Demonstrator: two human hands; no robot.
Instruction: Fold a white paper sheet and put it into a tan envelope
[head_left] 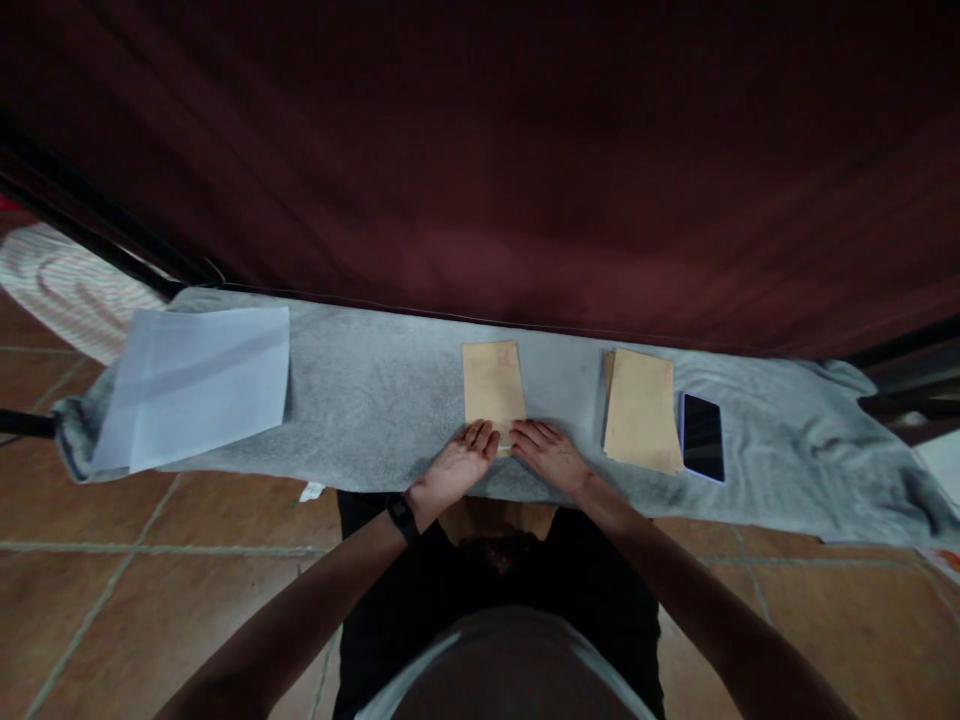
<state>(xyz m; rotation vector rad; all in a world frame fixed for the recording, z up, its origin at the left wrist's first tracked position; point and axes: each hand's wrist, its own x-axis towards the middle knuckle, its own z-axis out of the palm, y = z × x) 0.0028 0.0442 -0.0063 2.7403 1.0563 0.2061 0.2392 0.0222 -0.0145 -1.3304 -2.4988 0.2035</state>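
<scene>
A tan envelope (pixel 493 384) lies flat in the middle of a grey cloth-covered table (pixel 375 400). My left hand (pixel 456 464) rests with its fingers stretched out on the envelope's near left edge. My right hand (pixel 550 453) lies flat beside it, fingertips on the near right corner of the same envelope. Both hands press down and hold nothing up. A black band sits on my left wrist.
A stack of tan envelopes (pixel 640 410) lies to the right, with a dark phone (pixel 703 436) beside it. White paper sheets (pixel 196 394) lie at the table's left end. A dark red curtain (pixel 525 170) hangs behind the table. Brown floor tiles show below.
</scene>
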